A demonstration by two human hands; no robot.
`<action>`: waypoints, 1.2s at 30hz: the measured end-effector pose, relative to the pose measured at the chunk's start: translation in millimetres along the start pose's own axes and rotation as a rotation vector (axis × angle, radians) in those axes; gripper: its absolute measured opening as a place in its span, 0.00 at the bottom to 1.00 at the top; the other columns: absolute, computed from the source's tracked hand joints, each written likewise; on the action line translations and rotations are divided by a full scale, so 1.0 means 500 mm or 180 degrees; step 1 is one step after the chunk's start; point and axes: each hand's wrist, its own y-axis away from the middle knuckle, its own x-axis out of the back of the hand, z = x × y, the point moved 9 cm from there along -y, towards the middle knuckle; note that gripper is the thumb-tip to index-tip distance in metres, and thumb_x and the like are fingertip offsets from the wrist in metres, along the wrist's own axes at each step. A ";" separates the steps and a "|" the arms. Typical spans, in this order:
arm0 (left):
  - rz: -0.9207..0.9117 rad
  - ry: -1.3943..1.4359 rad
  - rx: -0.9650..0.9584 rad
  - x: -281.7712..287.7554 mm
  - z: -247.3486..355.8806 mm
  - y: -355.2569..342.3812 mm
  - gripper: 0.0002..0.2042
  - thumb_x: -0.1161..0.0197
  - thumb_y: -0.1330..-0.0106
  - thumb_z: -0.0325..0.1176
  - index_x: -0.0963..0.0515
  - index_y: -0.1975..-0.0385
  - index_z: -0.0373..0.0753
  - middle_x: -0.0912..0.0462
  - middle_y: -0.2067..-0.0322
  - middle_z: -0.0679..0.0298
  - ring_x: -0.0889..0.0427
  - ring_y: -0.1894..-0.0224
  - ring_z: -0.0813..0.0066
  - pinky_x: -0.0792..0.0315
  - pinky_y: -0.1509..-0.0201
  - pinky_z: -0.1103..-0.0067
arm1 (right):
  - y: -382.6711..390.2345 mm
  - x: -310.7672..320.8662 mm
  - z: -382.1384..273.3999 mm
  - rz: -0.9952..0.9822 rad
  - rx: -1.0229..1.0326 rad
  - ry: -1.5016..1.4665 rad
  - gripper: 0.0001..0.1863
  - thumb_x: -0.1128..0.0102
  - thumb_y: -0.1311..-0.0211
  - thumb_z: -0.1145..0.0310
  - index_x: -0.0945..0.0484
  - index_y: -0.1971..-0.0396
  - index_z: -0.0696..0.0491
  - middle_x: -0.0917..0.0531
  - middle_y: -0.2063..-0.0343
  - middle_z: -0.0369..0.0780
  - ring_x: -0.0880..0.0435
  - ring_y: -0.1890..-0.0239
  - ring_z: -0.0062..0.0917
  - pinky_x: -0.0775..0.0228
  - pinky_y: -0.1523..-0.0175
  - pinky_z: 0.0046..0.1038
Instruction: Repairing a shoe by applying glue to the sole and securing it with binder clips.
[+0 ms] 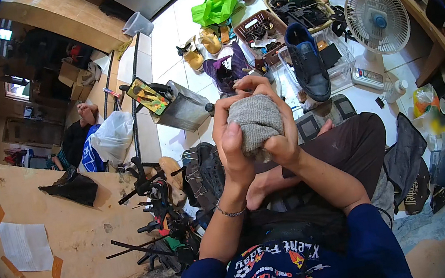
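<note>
Both of my hands are raised in front of my chest around a bundled grey knit cloth. My left hand wraps its near left side, the thumb pressed along the cloth. On the other side my right hand closes round it, and fingers of the two hands meet at the far end. Whether anything is inside the bundle is hidden. Just beyond, to the right, a dark sneaker with a blue lining rests on a clear plastic bin. A purple shoe-like fabric piece lies past my fingertips.
A metal canister with a phone propped by it stands left. Beyond are a brown basket, tan shoes and a green bag. A white fan stands right. Dark tools crowd my left elbow.
</note>
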 end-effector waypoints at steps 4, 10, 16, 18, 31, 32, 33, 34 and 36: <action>-0.0195 0.0733 0.0308 0.001 -0.018 0.014 0.35 0.47 0.43 0.57 0.33 0.46 0.31 0.26 0.52 0.55 0.25 0.49 0.68 0.31 0.44 0.74 | 0.003 -0.001 -0.010 -0.0159 0.0320 0.0601 0.38 0.37 0.62 0.40 0.28 0.61 0.60 0.32 0.48 0.49 0.32 0.46 0.34 0.43 0.37 0.37; -0.0125 0.2623 0.0678 0.023 -0.050 0.074 0.43 0.36 0.45 0.63 0.36 0.40 0.34 0.27 0.46 0.56 0.24 0.44 0.67 0.29 0.40 0.70 | 0.036 -0.020 -0.020 -0.0166 0.1200 0.1581 0.47 0.40 0.60 0.25 0.26 0.65 0.61 0.28 0.54 0.51 0.30 0.49 0.39 0.41 0.42 0.40; -0.0292 0.1420 0.0636 0.107 -0.035 0.143 0.35 0.26 0.52 0.44 0.31 0.44 0.38 0.26 0.48 0.60 0.26 0.46 0.71 0.32 0.41 0.74 | 0.086 -0.076 0.013 -0.0548 0.1604 0.1480 0.52 0.43 0.66 0.19 0.26 0.61 0.58 0.28 0.53 0.49 0.32 0.47 0.41 0.42 0.40 0.46; -0.0395 0.0601 0.0582 0.156 -0.024 0.162 0.35 0.24 0.57 0.35 0.31 0.45 0.40 0.27 0.49 0.62 0.26 0.47 0.73 0.32 0.41 0.75 | 0.096 -0.110 0.029 -0.0858 0.1792 0.1882 0.51 0.42 0.67 0.20 0.26 0.58 0.55 0.28 0.52 0.48 0.32 0.47 0.42 0.43 0.41 0.46; -0.1465 -0.1785 0.1154 0.350 -0.103 0.319 0.24 0.27 0.62 0.26 0.19 0.58 0.39 0.19 0.53 0.54 0.21 0.48 0.59 0.29 0.41 0.71 | 0.244 -0.153 0.209 -0.3860 -0.2000 0.2122 0.23 0.33 0.45 0.57 0.28 0.57 0.57 0.18 0.73 0.45 0.17 0.65 0.43 0.26 0.62 0.39; -0.1701 -0.1859 0.1218 0.337 -0.114 0.331 0.25 0.27 0.61 0.26 0.20 0.56 0.40 0.20 0.51 0.55 0.21 0.49 0.58 0.29 0.42 0.71 | 0.262 -0.158 0.194 -0.3937 -0.1692 0.1988 0.22 0.32 0.45 0.58 0.27 0.58 0.56 0.18 0.76 0.44 0.17 0.69 0.42 0.27 0.63 0.39; -0.1706 -0.1839 0.1230 0.331 -0.119 0.332 0.25 0.27 0.61 0.26 0.20 0.56 0.40 0.20 0.51 0.55 0.21 0.49 0.58 0.29 0.42 0.71 | 0.287 -0.172 0.186 -0.3838 -0.1483 0.1724 0.20 0.31 0.46 0.59 0.26 0.59 0.55 0.19 0.78 0.44 0.18 0.72 0.42 0.27 0.65 0.40; -0.2053 -0.2225 0.1151 0.311 -0.128 0.340 0.24 0.27 0.60 0.26 0.20 0.56 0.42 0.20 0.53 0.58 0.22 0.51 0.57 0.28 0.45 0.71 | 0.307 -0.184 0.168 -0.3652 -0.1133 0.1381 0.19 0.31 0.46 0.60 0.26 0.60 0.54 0.19 0.81 0.43 0.18 0.74 0.42 0.27 0.66 0.40; -0.2408 -0.2590 0.1059 0.285 -0.142 0.343 0.24 0.27 0.58 0.27 0.20 0.55 0.43 0.21 0.54 0.61 0.23 0.54 0.57 0.27 0.48 0.70 | 0.410 -0.148 0.197 -0.3978 -0.2349 0.1292 0.18 0.30 0.47 0.61 0.25 0.63 0.55 0.19 0.77 0.43 0.18 0.70 0.41 0.27 0.63 0.38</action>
